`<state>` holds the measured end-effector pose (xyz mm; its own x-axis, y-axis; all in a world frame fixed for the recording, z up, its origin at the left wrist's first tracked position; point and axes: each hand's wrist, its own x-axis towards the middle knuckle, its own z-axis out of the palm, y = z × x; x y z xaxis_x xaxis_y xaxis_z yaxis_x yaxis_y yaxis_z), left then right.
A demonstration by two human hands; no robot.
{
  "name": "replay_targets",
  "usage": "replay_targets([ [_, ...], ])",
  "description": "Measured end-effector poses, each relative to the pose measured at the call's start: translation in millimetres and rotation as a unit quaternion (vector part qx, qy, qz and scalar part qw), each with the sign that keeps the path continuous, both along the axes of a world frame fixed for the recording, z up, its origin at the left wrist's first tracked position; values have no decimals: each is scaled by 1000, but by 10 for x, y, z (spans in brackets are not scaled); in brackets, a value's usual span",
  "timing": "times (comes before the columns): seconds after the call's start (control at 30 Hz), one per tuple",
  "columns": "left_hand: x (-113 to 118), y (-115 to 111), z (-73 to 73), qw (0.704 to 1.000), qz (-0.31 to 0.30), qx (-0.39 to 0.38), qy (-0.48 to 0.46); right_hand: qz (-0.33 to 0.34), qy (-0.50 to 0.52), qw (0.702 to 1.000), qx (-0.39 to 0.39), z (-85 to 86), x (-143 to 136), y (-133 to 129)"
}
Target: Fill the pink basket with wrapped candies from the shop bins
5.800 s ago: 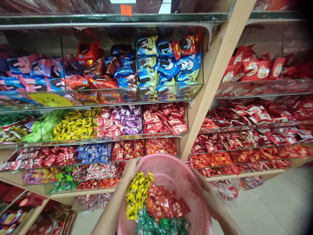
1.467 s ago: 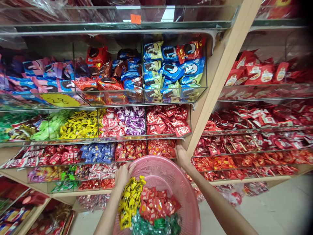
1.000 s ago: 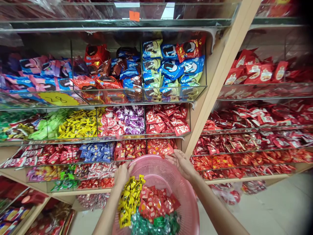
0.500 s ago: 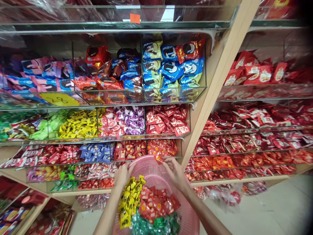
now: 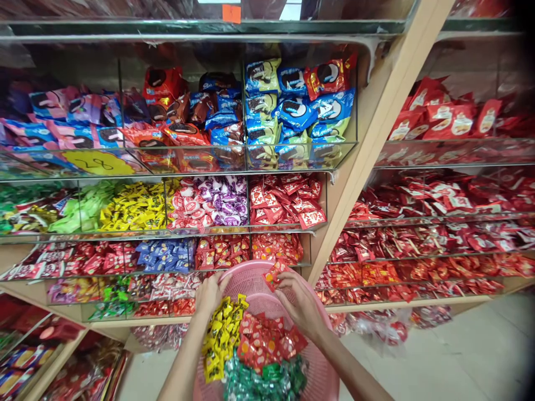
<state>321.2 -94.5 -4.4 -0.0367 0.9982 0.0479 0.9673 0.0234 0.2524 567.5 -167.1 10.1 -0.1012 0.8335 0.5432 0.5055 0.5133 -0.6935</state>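
My left hand grips the left rim of a pink plastic basket with perforated sides. My right hand pinches a red candy packet over the basket's far right rim. Inside the basket lie three heaps: yellow wrapped candies on the left, red candy packets in the middle and right, and green wrapped candies nearest me. Just beyond the rim is a shelf compartment of similar red packets.
Tiered shelves with clear dividers hold yellow candies, purple candies, blue candies and larger snack packs. A slanted wooden upright separates the right-hand shelves. A yellow price sign marked 28 hangs at left. Plastic bags lie below the shelf.
My right hand has drawn slightly down and right from the shelf with the red packet, which shows more fully now. My left hand stays on the rim. The view has shifted slightly.
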Motion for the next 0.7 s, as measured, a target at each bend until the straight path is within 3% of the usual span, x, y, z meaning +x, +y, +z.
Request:
replay_targets([
  [0.1, 12, -8, 19, 1000, 6, -7, -5, 28, 4, 999, -27, -32, -5, -5],
  [0.2, 21, -11, 29, 1000, 13, -13, -7, 103, -13, 992, -70, -29, -8, -20],
  [0.33, 16, -5, 12, 1000, 8, -9, -3, 218, -102, 960, -144, 43, -23, -68],
  [0.47, 9, -3, 3, 1000, 3, -6, -2, 287, -166, 927, -177, 86, -98, -125],
  [0.7, 20, -10, 18, 1000, 15, -18, -7, 355, -231, 888, -179, -137, -313, -100],
])
